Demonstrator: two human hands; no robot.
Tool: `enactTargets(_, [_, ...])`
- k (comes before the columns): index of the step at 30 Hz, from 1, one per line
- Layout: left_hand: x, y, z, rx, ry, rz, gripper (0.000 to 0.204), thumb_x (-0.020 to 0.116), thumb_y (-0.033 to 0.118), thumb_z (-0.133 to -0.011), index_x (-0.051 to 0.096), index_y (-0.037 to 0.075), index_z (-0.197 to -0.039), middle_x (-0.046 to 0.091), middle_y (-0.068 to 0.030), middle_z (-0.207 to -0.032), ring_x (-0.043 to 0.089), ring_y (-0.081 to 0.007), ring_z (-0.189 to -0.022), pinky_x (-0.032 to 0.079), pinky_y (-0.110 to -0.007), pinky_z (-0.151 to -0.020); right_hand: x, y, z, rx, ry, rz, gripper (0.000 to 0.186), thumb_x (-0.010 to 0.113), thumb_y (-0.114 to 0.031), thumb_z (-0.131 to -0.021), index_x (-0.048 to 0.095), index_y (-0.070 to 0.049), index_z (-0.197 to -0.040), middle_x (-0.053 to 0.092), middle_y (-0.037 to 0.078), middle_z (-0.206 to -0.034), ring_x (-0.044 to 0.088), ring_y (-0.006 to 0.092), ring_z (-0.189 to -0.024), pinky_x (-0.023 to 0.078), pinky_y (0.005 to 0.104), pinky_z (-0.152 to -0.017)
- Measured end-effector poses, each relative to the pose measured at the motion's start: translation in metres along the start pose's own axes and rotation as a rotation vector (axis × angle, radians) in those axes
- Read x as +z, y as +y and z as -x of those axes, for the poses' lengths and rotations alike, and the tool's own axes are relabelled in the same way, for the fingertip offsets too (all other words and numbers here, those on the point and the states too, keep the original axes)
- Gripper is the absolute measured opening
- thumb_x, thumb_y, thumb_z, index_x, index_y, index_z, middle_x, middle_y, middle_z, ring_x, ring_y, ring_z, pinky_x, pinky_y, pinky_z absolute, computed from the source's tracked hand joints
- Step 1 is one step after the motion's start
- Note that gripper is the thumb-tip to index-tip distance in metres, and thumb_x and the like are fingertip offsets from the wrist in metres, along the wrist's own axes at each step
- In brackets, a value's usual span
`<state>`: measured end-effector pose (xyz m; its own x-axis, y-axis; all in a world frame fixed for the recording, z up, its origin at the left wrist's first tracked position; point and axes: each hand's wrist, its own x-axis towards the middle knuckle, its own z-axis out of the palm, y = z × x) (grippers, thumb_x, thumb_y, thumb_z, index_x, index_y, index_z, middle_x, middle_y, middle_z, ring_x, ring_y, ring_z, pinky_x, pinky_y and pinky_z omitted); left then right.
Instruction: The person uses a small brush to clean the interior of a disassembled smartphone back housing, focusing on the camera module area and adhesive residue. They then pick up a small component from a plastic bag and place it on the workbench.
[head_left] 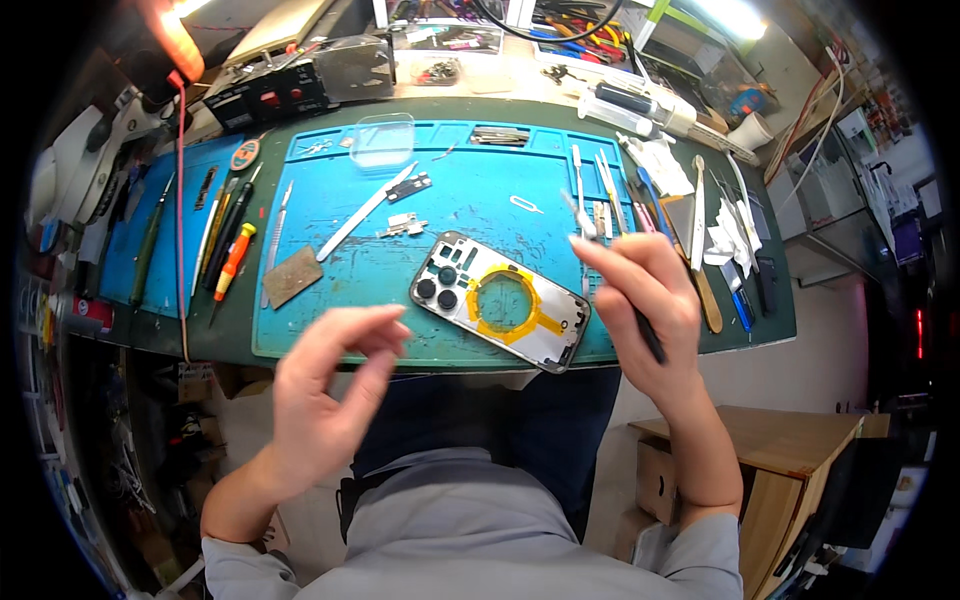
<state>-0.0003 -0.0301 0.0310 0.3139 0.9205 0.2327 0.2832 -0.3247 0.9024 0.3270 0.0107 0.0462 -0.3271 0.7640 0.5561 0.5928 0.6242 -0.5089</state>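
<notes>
Phone housing (478, 300) is placed on the blue mat (460, 203), near its front edge and between the two hands. It is laid at a slant: its end with the three dark lens rings (447, 299) is turned to the upper left, and its other end is brought down toward the lower right. On its pale face a yellow ring (537, 300) is seen, around a round area through which a greenish colour is shown.

By the right hand (650, 300) a slim tool (649, 336) with a dark handle is grasped; it is pinched between the thumb and the fingers. Its thin tip is pointed up and away from the body, and the exact kind of tip cannot be told. This hand is held just beside the right end of the housing.

The left hand (335, 375) is held to the left of the housing, apart from it. Its fingers are released and loosely curved, a gap is left before the thumb, and nothing is grasped.

Beyond the left hand, a flat brownish plate (293, 277) is laid on the mat, with a long white strip (365, 213) set slantwise next to it. Small metal parts (402, 225) are gathered above the housing, and a wire pin with a loop (526, 205) is put farther right. At the back, a clear plastic container (383, 140) is seen. To the left, an orange screwdriver (232, 262) is laid beside the mat.
</notes>
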Motion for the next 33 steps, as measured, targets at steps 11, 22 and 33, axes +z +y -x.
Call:
enactTargets(11, [0.018, -0.004, -0.085, 0.325, -0.363, -0.602, 0.094, 0.091, 0.039, -0.078, 0.050, 0.005, -0.156, 0.060, -0.0136, -0.154, 0.049, -0.0335, -0.148, 0.026, -0.055, -0.129, -0.035, 0.019, 0.062, 0.124, -0.260, -0.588, 0.027, 0.079, -0.005, -0.088, 0.079, 0.005, -0.114, 0.078, 0.019, -0.105, 0.076, 0.0268, -0.085, 0.061, 0.0322, -0.075])
enactTargets(22, [0.019, -0.015, -0.091, 0.322, -0.364, -0.585, 0.091, 0.089, 0.039, -0.078, 0.053, 0.004, -0.153, 0.062, -0.0123, -0.150, 0.055, -0.0339, -0.143, 0.028, -0.057, -0.127, -0.032, 0.035, 0.053, 0.068, -0.321, -0.556, 0.026, 0.082, -0.001, -0.079, 0.082, -0.001, -0.105, 0.079, 0.013, -0.098, 0.077, 0.0237, -0.081, 0.060, 0.0310, -0.067])
enactTargets(33, [0.018, -0.015, -0.093, 0.303, -0.370, -0.571, 0.089, 0.088, 0.038, -0.079, 0.053, 0.001, -0.152, 0.062, -0.0120, -0.150, 0.056, -0.0349, -0.142, 0.027, -0.059, -0.127, -0.032, 0.035, 0.051, 0.026, -0.340, -0.533, 0.023, 0.083, -0.002, -0.079, 0.082, -0.002, -0.102, 0.080, 0.012, -0.097, 0.077, 0.0240, -0.081, 0.060, 0.0318, -0.066])
